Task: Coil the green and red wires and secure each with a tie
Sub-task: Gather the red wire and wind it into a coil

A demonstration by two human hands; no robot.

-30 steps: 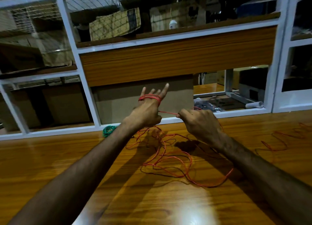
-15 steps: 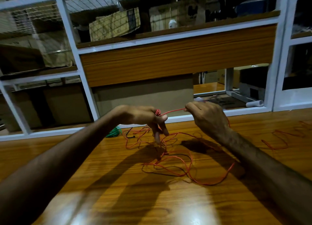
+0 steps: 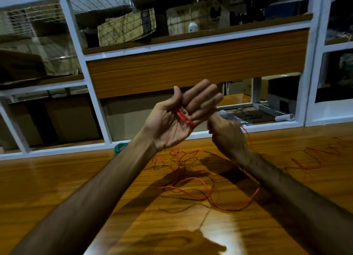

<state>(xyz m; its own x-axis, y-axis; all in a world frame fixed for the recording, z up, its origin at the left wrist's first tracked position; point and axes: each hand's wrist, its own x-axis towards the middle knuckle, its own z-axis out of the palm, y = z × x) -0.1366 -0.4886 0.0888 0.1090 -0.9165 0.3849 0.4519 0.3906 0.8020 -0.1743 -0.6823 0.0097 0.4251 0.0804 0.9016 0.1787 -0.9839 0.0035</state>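
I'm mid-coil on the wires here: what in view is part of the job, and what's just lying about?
Job:
red wire, looped round the left hand
right hand, feeding it
green wire, bundled by the frame

Lying about:
white roll
cardboard box
white bottle

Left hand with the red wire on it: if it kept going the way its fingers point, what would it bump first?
Probably the wooden panel of the shelf unit behind the table; the left hand points up toward it, though depth is unclear.

Red wire (image 3: 184, 117) round left hand (image 3: 177, 119) (palm up)
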